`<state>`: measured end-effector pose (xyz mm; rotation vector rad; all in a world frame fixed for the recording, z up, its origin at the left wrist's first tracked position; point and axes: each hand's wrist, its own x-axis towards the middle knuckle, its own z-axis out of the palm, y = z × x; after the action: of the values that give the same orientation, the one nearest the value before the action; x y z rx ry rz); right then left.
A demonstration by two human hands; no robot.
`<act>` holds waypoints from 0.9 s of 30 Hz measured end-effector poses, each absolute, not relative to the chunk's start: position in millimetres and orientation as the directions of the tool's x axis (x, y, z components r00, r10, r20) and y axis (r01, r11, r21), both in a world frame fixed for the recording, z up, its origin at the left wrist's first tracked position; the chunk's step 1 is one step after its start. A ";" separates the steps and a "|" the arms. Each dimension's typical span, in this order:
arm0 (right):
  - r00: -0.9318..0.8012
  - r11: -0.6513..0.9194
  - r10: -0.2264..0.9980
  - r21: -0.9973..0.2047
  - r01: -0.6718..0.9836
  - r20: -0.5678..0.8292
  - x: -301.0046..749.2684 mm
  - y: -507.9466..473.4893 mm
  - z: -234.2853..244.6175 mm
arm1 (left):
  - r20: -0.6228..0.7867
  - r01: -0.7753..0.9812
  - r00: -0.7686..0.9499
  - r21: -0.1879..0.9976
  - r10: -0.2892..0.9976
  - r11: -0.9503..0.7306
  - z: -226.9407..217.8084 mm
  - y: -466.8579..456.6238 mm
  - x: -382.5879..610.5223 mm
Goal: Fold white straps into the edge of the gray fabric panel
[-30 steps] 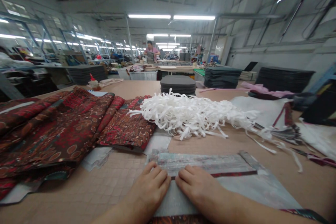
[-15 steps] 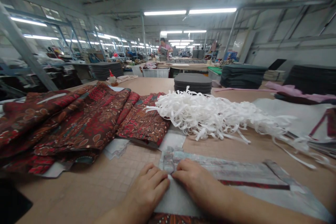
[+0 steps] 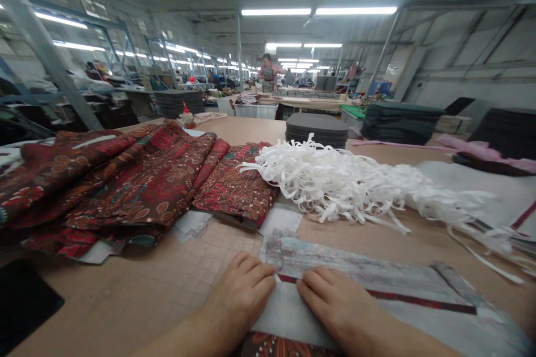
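A fabric panel (image 3: 368,261) lies in front of me, its pale backing side up, with a narrow dark red strip (image 3: 422,301) along a fold. My left hand (image 3: 245,293) has its fingers bent together on the fold's left end. My right hand (image 3: 335,304) rests a little to the right, fingers curled and pressed onto the same fold. Between the two hands a short piece of the red strip shows. Both thumbs are mostly hidden. Below the hands, the brown printed face (image 3: 276,346) of fabric shows at the bottom edge.
Brown and red printed fabric (image 3: 125,189) lies heaped at left. Beyond the panel sits a tangled pile of white strips (image 3: 335,178). Dark rounded pads (image 3: 316,128) are stacked behind it, near a red-tipped bottle (image 3: 187,116). A dark flat object (image 3: 27,301) is at lower left. A person (image 3: 270,71) stands far back.
My right hand has moved right along the fold, away from my left hand, so the red strip shows between them. The whole view has shifted slightly.
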<state>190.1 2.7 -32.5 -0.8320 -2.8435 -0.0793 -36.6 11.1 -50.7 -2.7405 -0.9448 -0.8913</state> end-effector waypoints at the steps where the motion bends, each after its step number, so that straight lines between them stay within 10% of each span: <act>1: -0.825 0.839 0.530 0.016 0.543 0.198 201.7 -0.8 -30.7 | 0.557 0.592 0.635 0.095 0.535 -0.801 -48.8 10.3 -37.1; 13: -0.642 0.644 0.765 -0.055 0.763 0.053 255.7 -13.8 -3.2 | 0.497 0.545 0.624 0.276 0.603 -0.791 -40.3 9.9 -39.8; 27: -0.658 0.529 0.752 -0.557 0.640 -0.042 178.7 20.6 5.4 | 0.456 0.603 0.454 0.475 0.765 -0.641 -34.1 8.4 -43.9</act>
<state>178.7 20.6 5.4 -1.1834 -2.5645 0.8075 -43.9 8.4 -34.1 -2.8809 -1.3840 -1.1251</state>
